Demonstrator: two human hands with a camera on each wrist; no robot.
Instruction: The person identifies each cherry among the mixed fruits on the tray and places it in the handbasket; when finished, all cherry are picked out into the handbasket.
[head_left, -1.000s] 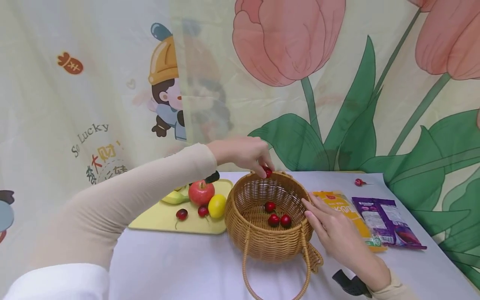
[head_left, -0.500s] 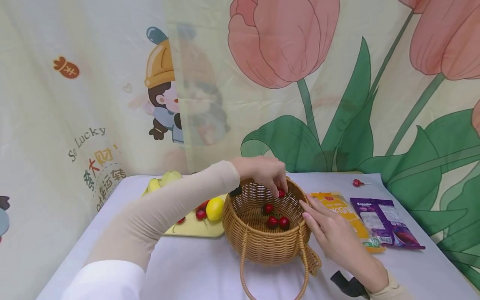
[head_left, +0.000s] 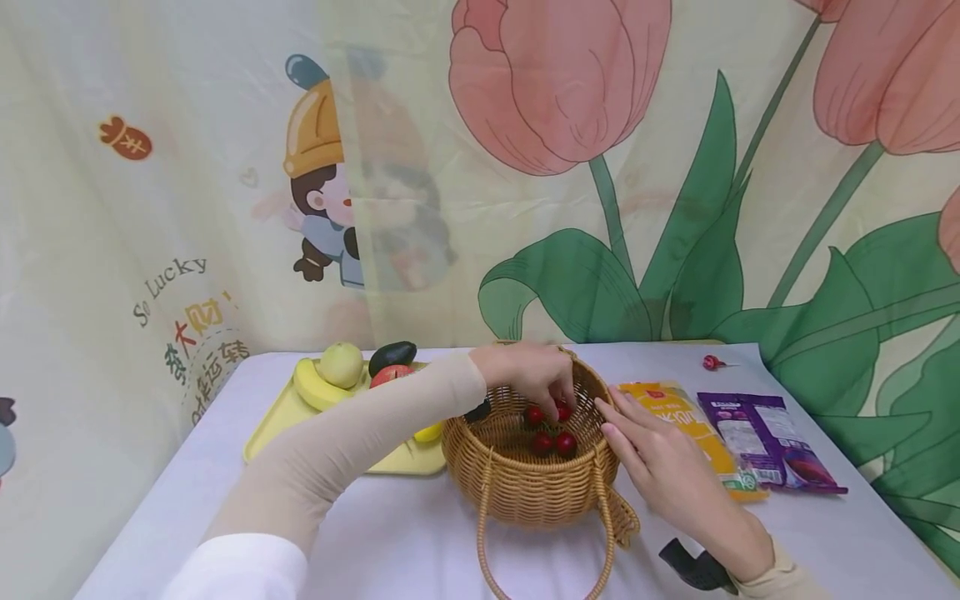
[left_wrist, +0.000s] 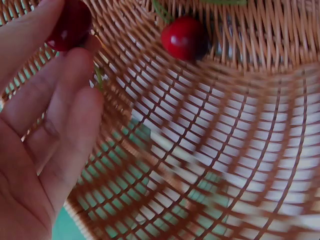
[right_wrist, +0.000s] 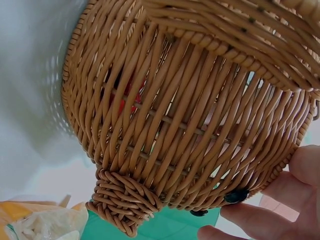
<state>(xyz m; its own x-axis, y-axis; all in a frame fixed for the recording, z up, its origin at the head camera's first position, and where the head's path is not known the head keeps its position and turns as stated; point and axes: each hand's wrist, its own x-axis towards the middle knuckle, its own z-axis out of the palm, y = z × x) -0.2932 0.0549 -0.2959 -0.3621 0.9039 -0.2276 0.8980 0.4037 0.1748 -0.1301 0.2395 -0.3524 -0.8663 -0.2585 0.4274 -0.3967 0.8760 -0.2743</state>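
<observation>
Cherry (left_wrist: 74, 27) partly behind left hand (head_left: 534, 370)

Shows, beyond the grip (head_left: 532, 371), a pale fabric backdrop (head_left: 420, 37) in overlapping sheets. Carries large pink tulips (head_left: 562, 83) above the grip, broad green leaves (head_left: 585, 275) directly behind and to its right, and a cartoon figure (head_left: 317, 187), half veiled, to its upper left. Bears "So Lucky" lettering (head_left: 163, 281) farther left. Spreads as a white-covered table (head_left: 397, 537) beneath the grip. Looks softly, evenly lit all round.
</observation>
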